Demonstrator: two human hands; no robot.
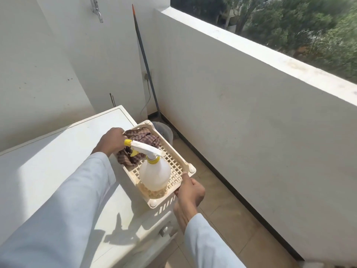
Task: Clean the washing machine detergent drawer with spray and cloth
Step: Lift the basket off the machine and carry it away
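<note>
- Basket: a cream plastic one with holes in its floor and walls. It sits at the right edge of the white washing machine, and part of it sticks out over the floor.
- The left hand grips the far left rim of the basket. Its fingers curl over the edge, right beside the cloth.
- The right hand grips the near right rim of the basket. The thumb lies on top of the rim and the fingers curl under it.
- A spray bottle stands upright inside the basket, at the near end. It is white with a yellow collar and a yellow tip, and its nozzle points left toward the left hand.
- A checked cloth, brown and crumpled, lies in the far end of the basket, behind the spray head.
- Both arms wear pale long sleeves.
- A thin dark stick leans in the corner of the white walls.
- A grey bucket stands on the tiled floor just behind the basket.
- Green trees show over the low wall.
</note>
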